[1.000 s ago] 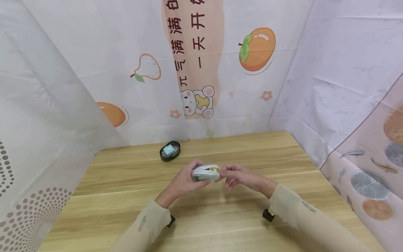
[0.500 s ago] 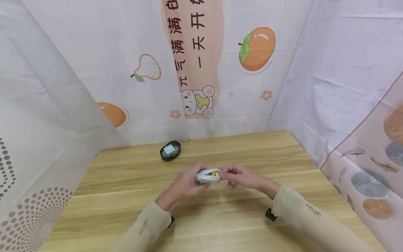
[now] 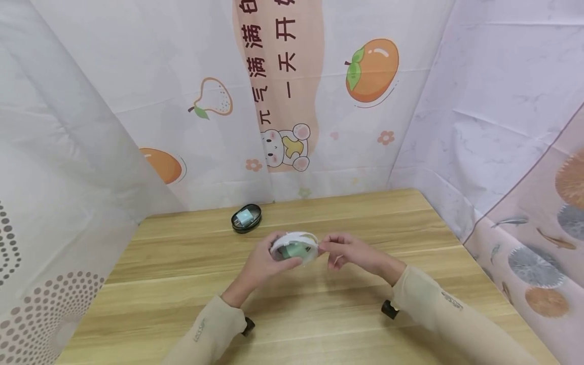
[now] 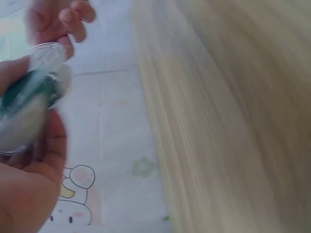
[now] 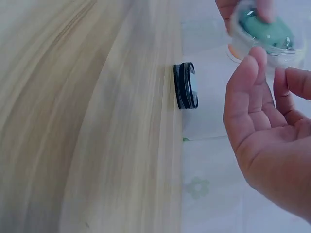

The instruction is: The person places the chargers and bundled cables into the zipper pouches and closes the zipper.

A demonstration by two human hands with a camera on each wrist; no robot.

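Note:
In the head view my left hand [image 3: 264, 259] grips a small clear zip case [image 3: 284, 243] with a white zipper edge, thumb across its face. Through the clear side shows a green item [image 3: 295, 250]. My right hand [image 3: 349, 252] is at the right end of the case, thumb and forefinger pinching its white edge; the zipper pull itself is hidden. In the left wrist view the case [image 4: 24, 116] is blurred in the left hand [image 4: 29, 194]. The right wrist view has the right hand [image 5: 272, 126] with its other fingers loosely bent below the case [image 5: 267, 34].
A black-edged oval zip case [image 3: 246, 218] with a pale blue plug inside lies at the back of the wooden table [image 3: 182, 258]. A printed cloth [image 3: 219, 172] hangs behind the table, with more cloth at both sides.
The left hand has turned the case, so its clear face with the green item now shows and the yellow part seen earlier is hidden. The right hand stays at the case's right end.

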